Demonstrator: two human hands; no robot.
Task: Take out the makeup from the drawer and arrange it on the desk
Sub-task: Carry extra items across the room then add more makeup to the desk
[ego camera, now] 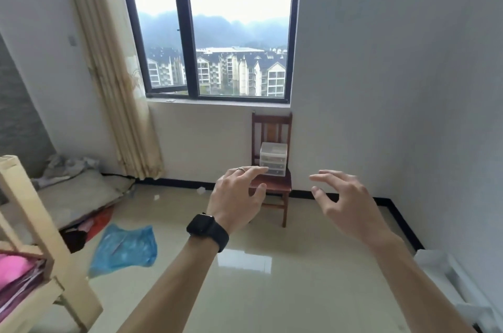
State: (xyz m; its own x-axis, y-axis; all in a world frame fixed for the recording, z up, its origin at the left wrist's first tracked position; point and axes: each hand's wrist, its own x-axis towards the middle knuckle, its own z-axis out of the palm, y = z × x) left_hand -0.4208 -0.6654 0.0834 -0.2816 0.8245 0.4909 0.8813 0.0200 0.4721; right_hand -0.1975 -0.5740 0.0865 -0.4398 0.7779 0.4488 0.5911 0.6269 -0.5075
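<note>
A small translucent plastic drawer unit [273, 158] with three drawers stands on the seat of a brown wooden chair [272, 185] against the far wall under the window. Dark shapes show faintly through the drawer fronts. Both my arms are stretched out in front of me, well short of the chair. My left hand [236, 198], with a ring and a black watch at the wrist, is held up with fingers spread and loosely bent, holding nothing. My right hand [343, 198] is likewise raised with relaxed fingers, empty. No desk shows in this view.
Glossy tiled floor lies between me and the chair. A blue plastic bag [123, 249] lies on the floor at left, near a mattress [79, 194] with crumpled cloth. A pale wooden shelf [32, 259] stands at the near left. White objects [449, 275] sit along the right wall.
</note>
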